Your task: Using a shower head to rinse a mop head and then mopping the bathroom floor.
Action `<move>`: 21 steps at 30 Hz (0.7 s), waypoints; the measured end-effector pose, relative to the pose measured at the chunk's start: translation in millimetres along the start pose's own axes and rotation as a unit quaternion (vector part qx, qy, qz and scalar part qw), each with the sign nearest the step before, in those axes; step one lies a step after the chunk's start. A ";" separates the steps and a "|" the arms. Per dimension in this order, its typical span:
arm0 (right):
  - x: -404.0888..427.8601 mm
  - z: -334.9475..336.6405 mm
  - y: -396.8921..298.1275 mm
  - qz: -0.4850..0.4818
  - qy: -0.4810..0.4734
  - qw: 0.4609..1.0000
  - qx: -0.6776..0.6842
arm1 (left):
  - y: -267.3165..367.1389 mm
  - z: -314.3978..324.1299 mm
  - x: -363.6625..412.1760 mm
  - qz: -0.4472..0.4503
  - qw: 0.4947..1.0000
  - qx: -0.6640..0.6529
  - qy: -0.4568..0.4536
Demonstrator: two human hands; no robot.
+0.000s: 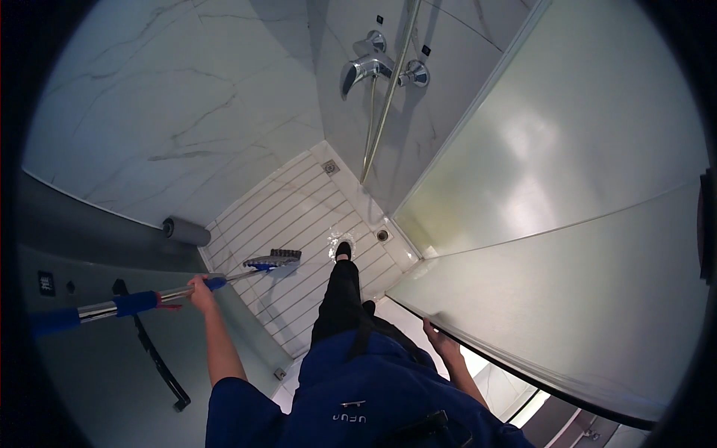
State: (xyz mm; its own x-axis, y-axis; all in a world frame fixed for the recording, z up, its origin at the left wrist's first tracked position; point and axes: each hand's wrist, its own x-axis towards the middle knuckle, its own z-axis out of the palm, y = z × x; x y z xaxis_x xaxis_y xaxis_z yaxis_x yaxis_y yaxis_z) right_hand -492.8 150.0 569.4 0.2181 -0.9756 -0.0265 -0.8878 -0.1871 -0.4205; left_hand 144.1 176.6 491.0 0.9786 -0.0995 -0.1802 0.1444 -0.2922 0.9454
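Note:
My left hand [200, 293] grips the metal pole of a mop [168, 293] with blue sleeves, at the left. The mop's striped grey pad [273, 260] is over the ribbed shower floor [302, 201], left of my foot. My right hand [441, 339] is at the dark edge of a frosted glass panel [504, 313] at the lower right, with its thumb side showing and some fingers hidden. Whether it grips the edge is not certain. My black shoe [343, 250] stands in a small patch of water on the floor.
A chrome mixer tap [367, 67] and a shower hose [386, 106] are on the marbled wall ahead. A floor drain [330, 167] lies in the corner, with a round hole [382, 236] further right. A grey roll [187, 231] and a glass door with a black handle [157, 358] are at the left.

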 end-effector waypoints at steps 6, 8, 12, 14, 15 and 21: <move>-3.7 5.3 10.4 0.144 -0.172 0.970 0.091 | 0.1 -3.6 2.5 0.005 1.000 -0.021 -0.002; -2.7 8.9 12.7 0.068 -0.108 0.992 0.010 | 0.1 -3.4 3.3 -0.005 1.000 -0.012 0.000; 2.4 8.2 6.5 0.076 -0.003 0.987 0.144 | -0.3 -3.1 3.2 -0.002 1.000 -0.010 0.008; 5.9 4.7 0.4 0.114 -0.016 0.965 0.234 | -1.0 -3.1 2.3 -0.001 0.999 -0.030 0.013; 7.4 3.3 -2.2 0.129 -0.021 0.967 0.218 | -1.5 -3.6 1.6 -0.007 0.999 -0.047 0.016; 5.1 7.8 2.3 0.055 -0.012 0.994 0.090 | -1.1 -9.7 1.5 -0.008 1.000 -0.016 0.009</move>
State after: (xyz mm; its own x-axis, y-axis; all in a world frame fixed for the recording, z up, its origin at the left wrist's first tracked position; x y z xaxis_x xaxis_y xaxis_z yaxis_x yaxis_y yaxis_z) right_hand -490.5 145.5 561.2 0.1345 -0.9856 -0.1025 -0.8205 -0.0527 -0.5693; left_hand 146.8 186.1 492.3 0.9785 -0.0788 -0.1907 0.1640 -0.2639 0.9505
